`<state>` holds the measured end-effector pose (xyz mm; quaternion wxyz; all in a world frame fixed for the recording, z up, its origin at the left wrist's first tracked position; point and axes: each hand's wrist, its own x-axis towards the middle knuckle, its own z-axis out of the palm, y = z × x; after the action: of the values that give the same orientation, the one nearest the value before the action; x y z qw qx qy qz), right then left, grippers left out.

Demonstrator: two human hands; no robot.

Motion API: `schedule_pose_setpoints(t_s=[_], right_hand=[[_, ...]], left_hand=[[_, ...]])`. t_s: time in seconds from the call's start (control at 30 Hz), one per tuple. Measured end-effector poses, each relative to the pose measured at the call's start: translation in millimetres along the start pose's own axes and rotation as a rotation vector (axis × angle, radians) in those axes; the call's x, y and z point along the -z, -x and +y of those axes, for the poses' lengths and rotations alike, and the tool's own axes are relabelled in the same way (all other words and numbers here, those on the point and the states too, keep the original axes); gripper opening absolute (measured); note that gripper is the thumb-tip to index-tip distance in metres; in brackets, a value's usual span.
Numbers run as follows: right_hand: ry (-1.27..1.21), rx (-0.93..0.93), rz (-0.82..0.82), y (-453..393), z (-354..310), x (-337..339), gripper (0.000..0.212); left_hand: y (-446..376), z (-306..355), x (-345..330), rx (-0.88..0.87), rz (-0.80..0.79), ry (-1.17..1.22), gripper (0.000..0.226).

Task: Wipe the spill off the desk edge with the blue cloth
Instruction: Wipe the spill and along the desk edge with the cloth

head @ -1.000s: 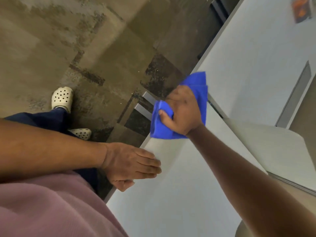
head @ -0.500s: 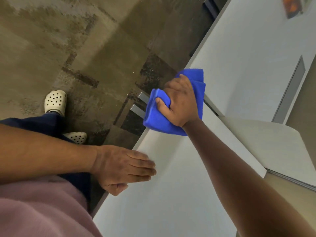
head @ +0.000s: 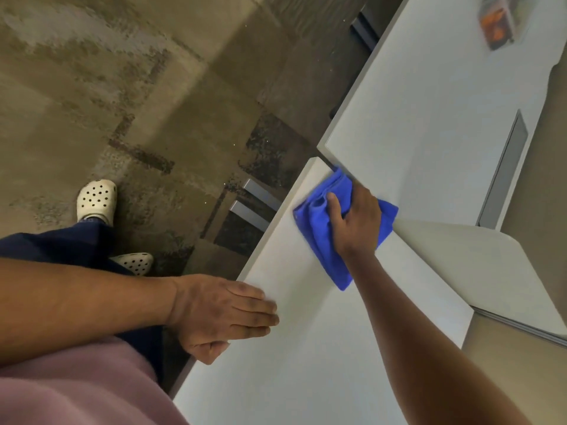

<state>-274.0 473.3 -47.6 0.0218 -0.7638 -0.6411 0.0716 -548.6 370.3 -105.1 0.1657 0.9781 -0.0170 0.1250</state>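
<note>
The blue cloth [head: 320, 231] lies crumpled on the white desk [head: 291, 348], near its far corner beside the gap to a second desk. My right hand [head: 356, 222] presses down on the cloth, fingers curled into its folds. My left hand [head: 221, 311] rests flat on the desk's left edge, fingers together and thumb hanging over the side, holding nothing. No spill shows on the surface.
A second white desk [head: 429, 118] adjoins at the far side, with a grey slot [head: 506, 167] and a small orange packet [head: 495, 21] on it. A lighter panel [head: 478, 271] overlaps at the right. Concrete floor, metal desk legs [head: 254, 204] and my white clogs [head: 96, 199] lie left.
My right hand has slid the cloth from the desk's left edge inward onto the top, toward the gap between desks. My left hand stays flat at the edge.
</note>
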Motion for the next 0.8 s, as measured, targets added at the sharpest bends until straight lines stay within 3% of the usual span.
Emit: schedule_pose_setpoints(t_s=[0.17,0.33,0.47,0.6,0.8], right_hand=[[0.098,-0.009,-0.009,-13,-56,-12,0.073],[0.078,-0.029,0.018,-19,-89,-23,0.055],[0.013,-0.063,0.071,4,-100,-30,0.07],[-0.017,0.006,-0.025,61,-109,-34,0.08],[0.021,0.031,-0.068,80,-112,-31,0.089]], left_hand=[[1,0,-5,-0.003,0.002,0.024,0.07],[0,3,-9,-0.012,0.03,-0.027,0.072],[1,2,-8,-0.033,0.009,-0.066,0.072],[2,8,-4,0.021,0.003,-0.043,0.071],[25,50,-6,-0.13,-0.007,-0.005,0.066]])
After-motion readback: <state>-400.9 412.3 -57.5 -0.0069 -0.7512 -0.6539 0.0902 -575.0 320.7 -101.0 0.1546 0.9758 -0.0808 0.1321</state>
